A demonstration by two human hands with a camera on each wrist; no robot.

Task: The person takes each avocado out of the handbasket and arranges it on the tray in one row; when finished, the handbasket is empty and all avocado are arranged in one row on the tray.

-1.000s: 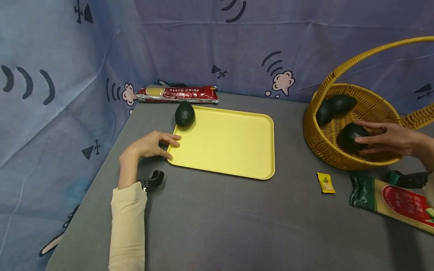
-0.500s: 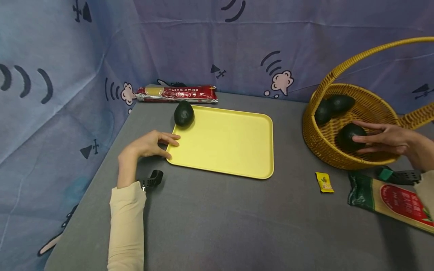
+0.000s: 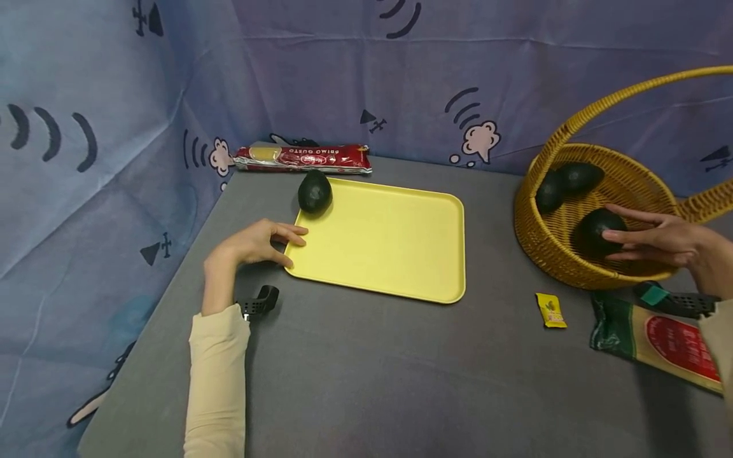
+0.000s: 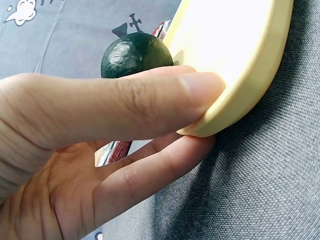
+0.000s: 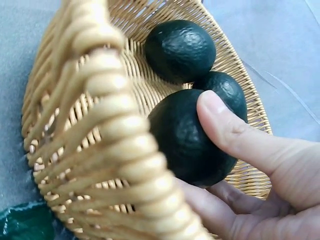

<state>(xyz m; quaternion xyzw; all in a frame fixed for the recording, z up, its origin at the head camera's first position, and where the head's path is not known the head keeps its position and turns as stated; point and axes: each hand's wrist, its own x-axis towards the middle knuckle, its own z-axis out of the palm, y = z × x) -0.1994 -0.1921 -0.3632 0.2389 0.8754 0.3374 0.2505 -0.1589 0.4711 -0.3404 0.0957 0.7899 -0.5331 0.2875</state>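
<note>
A yellow tray (image 3: 389,242) lies on the grey table, its left edge pinched by my left hand (image 3: 252,245); the left wrist view has the thumb over the tray's rim (image 4: 250,85) and a finger beneath. One dark green avocado (image 3: 315,193) rests at the tray's upper left corner. Inside the yellow wicker basket (image 3: 532,222) at the right, my right hand (image 3: 670,240) grips an avocado (image 3: 595,234) between thumb and fingers. Beyond it, two more avocados (image 5: 180,51) (image 5: 224,92) touch each other in the basket.
Behind the tray lies a red pasta packet (image 3: 303,158). A small yellow sachet (image 3: 551,310) sits in front of the basket, and a green and beige packet (image 3: 641,334) lies at the right, partly under the right sleeve. The basket's handle (image 3: 624,98) arches high over it.
The head view has shifted slightly. The right forearm sits a little differently over the green and beige packet; both hands keep their hold on the tray and the avocado.
</note>
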